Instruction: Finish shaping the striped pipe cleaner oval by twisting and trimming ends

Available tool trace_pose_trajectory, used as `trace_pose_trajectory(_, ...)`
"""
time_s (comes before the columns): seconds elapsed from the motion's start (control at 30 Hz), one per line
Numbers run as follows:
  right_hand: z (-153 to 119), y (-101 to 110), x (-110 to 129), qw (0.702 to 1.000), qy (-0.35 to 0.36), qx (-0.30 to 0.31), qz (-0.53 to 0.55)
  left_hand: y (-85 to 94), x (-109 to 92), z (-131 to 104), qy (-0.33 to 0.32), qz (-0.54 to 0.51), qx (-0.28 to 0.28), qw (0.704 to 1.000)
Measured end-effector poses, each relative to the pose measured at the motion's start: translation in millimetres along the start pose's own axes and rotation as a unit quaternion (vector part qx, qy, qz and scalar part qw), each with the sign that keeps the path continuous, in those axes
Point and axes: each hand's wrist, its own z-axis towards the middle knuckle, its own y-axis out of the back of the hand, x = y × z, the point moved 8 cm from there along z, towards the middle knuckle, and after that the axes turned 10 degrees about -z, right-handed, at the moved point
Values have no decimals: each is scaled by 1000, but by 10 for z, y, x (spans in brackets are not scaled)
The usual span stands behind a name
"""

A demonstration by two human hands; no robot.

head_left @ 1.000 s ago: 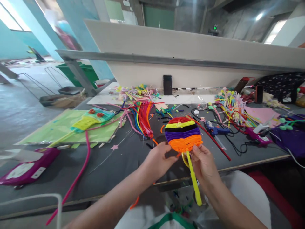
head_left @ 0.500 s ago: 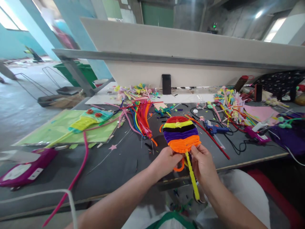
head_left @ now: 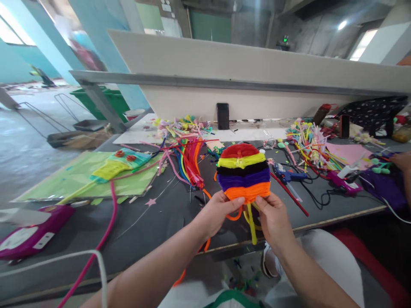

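Note:
Between both hands I hold a striped pipe-cleaner piece (head_left: 244, 171), rounded at the top, with red, yellow, black, purple and orange bands. My left hand (head_left: 220, 211) pinches its lower left edge, thumb on the orange band. On the lower right edge my right hand (head_left: 272, 211) grips in the same way. A yellow pipe-cleaner stem (head_left: 251, 224) hangs down between the hands. Loose orange pipe cleaner (head_left: 233, 217) loops out beside my left hand. The fingers behind the piece are hidden.
A bundle of pipe cleaners (head_left: 194, 164) lies behind my left hand. A blue glue gun (head_left: 290, 174) rests at right, near a purple power strip (head_left: 345, 183). A phone (head_left: 222, 116) leans against the board. Another person's hand (head_left: 403, 162) shows at the right edge.
The striped piece has been tilted up to face me more squarely and raised slightly, so its stem looks shorter. Another person's hand has come into view at the right edge.

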Motion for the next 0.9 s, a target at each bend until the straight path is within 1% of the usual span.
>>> trace_pose_trajectory(0.07, -10, -5, 0, 1000, 0, 6, -3, 53, 18, 56, 11, -15, -32, 999)
trace_pose_trajectory(0.17, -16, 84, -41, 1000, -17, -18, -16, 72, 44, 132, 38, -37, -37, 998)
trace_pose_trajectory(0.23, -10, 166, -61, 998, -27, -39, -42, 74, 49, 168, 54, -32, -34, 997)
trace_pose_trajectory(0.27, -2, 190, -61, 997, -28, -40, -54, 72, 50, 184, 61, -24, -31, 997)
trace_pose_trajectory(0.4, 48, 190, -38, 995, -24, 2, -99, 64, 57, 259, 69, 11, -15, 997)
trace_pose_trajectory(0.47, 79, 202, -43, 992, -27, 10, -127, 62, 82, 300, 71, 19, -7, 997)
trace_pose_trajectory(0.53, 110, 232, -65, 987, -34, 3, -154, 60, 123, 334, 75, 20, 2, 997)
trace_pose_trajectory(0.63, 145, 282, -109, 981, -41, -23, -189, 79, 172, 360, 75, 18, 9, 997)
trace_pose_trajectory(0.7, 158, 280, -147, 981, -46, -24, -188, 105, 195, 363, 75, 5, 9, 997)
trace_pose_trajectory(0.8, 165, 249, -221, 984, -64, -3, -164, 150, 225, 362, 82, -18, 9, 996)
trace_pose_trajectory(0.9, 163, 253, -255, 983, -75, -2, -166, 179, 229, 366, 82, -23, 8, 996)
